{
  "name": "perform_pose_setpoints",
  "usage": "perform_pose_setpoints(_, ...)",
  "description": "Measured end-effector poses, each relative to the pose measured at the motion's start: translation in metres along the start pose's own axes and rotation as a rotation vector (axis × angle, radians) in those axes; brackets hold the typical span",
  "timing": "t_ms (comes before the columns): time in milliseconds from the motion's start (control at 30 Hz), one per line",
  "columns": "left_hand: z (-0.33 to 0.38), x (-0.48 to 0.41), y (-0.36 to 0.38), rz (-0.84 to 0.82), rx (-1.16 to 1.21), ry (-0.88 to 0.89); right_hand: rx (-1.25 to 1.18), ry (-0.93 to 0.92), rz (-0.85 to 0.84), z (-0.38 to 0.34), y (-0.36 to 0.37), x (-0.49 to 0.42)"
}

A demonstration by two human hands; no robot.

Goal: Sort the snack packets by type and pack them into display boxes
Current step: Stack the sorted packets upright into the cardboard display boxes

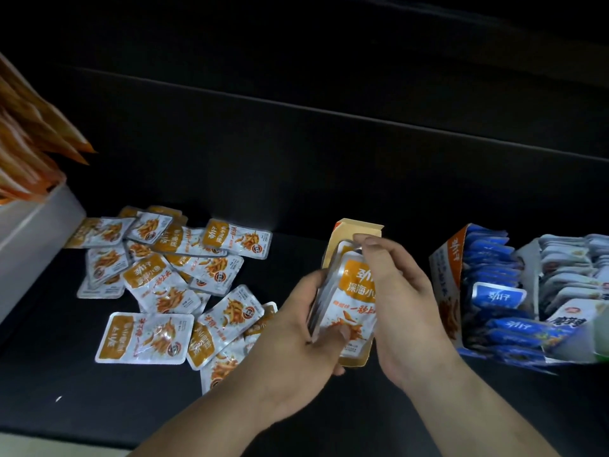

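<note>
The person's two hands close on a stack of orange packets point(350, 301) near the middle of the black bench point(99, 390). The left hand point(304, 328) curls round the stack's left edge with its thumb laid across the lower front. The right hand point(395, 291) grips the right side, its fingertips hooked over the top. The stack sits within an orange display box point(360, 228), whose far flap rises behind it and whose near end shows below it. Whether the stack is fully seated cannot be told.

To the left, loose orange packets point(171, 278) lie scattered and overlapping on the bench, well apart from the box. Farther left stands a white box point(36, 232) holding long orange sachets point(33, 136) that lean out over its rim.

Just right of the hands is a blue display box point(445, 265) filled with blue packets point(491, 291). Beside it are rows of grey-white packets point(566, 268), partly cut off by the frame edge.
</note>
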State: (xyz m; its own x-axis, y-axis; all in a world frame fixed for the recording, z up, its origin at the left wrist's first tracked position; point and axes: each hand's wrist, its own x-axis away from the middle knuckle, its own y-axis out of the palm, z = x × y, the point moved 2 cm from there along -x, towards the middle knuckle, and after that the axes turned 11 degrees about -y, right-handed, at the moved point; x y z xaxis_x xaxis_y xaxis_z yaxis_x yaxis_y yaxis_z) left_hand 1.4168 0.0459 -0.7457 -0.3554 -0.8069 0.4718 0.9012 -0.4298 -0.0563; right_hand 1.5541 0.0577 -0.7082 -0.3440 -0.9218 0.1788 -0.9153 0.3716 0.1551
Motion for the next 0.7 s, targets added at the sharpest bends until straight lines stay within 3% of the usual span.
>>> perform_pose_setpoints(167,0.006,-0.002,0.000,0.027,0.009,0.071,0.036,0.033,-0.143,-0.007,-0.005,-0.003)
perform_pose_setpoints(400,-0.003,-0.014,-0.007,0.059,-0.108,0.098,0.437,0.040,-0.743,-0.035,-0.033,-0.019)
perform_pose_setpoints(467,-0.002,-0.021,-0.006,0.091,-0.102,0.099,0.547,-0.031,-0.746,-0.037,-0.033,-0.024)
perform_pose_setpoints(533,-0.002,-0.028,-0.004,0.131,-0.097,0.088,0.631,-0.159,-0.616,-0.038,-0.032,-0.029)
perform_pose_setpoints(700,-0.011,-0.041,0.003,0.180,-0.258,0.166,0.674,-0.287,-0.518,-0.024,-0.039,-0.033)
